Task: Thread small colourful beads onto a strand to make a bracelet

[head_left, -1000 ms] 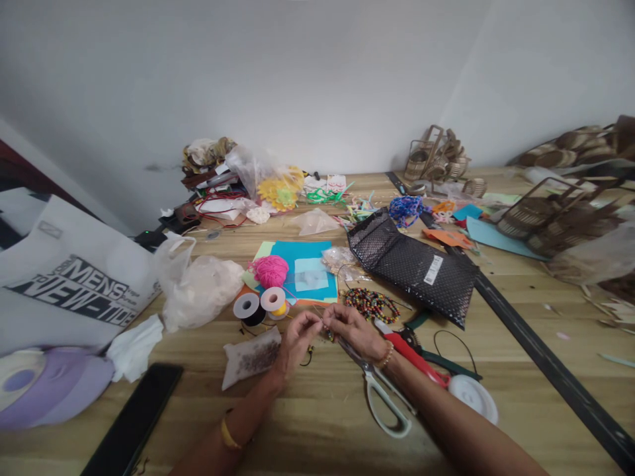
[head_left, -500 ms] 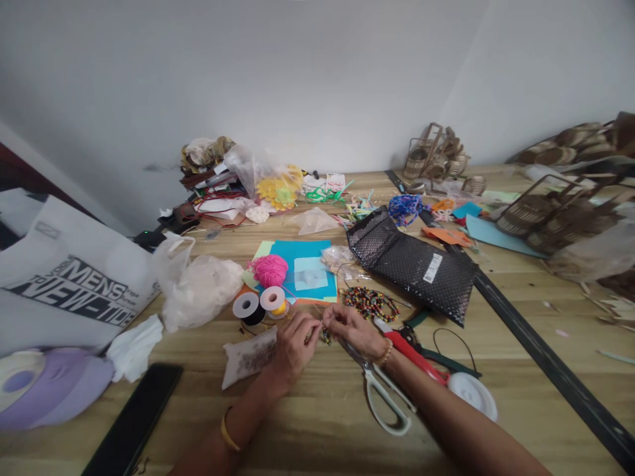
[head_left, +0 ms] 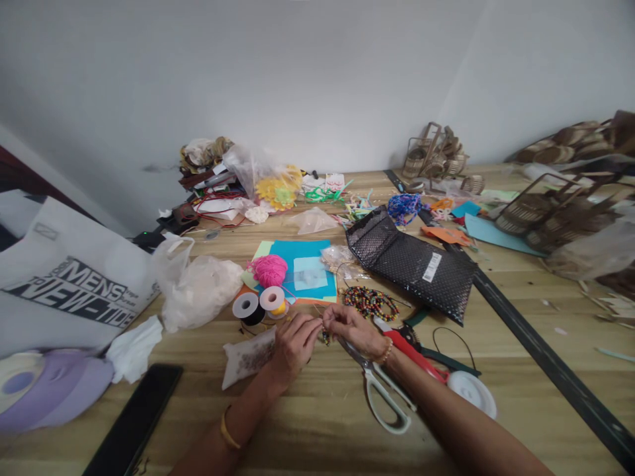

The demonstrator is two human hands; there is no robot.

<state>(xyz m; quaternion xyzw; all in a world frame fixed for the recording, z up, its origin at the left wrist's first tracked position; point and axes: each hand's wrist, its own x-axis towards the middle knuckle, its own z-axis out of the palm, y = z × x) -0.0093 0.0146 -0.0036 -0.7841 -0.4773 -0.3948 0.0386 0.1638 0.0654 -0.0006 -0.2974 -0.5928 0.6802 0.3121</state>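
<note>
Beads on a short strand (head_left: 325, 336) sit pinched between the two hands at the near middle of the wooden bench (head_left: 317, 423). The left hand (head_left: 292, 344) is closed, its fingertips drawn together on the strand's left end; the right hand (head_left: 353, 328) is closed the same way on the right end, and the two sets of fingertips nearly touch. The strand is small and partly hidden, so it may be thread with only a few beads on it. Just right of the right hand lie white-handled scissors (head_left: 381, 393), red-handled pliers (head_left: 414, 357) and a white spool (head_left: 472, 391). Just beyond the hands lies a coil of multicoloured beads (head_left: 370, 302). Left of that stand a black thread spool (head_left: 247, 307) and a yellow one (head_left: 274, 301), with a pink yarn ball (head_left: 269, 270) behind them on blue paper (head_left: 302, 254). A small clear bag (head_left: 248, 357) lies beside the left hand. A black mesh pouch (head_left: 414, 264) lies farther right.
</note>
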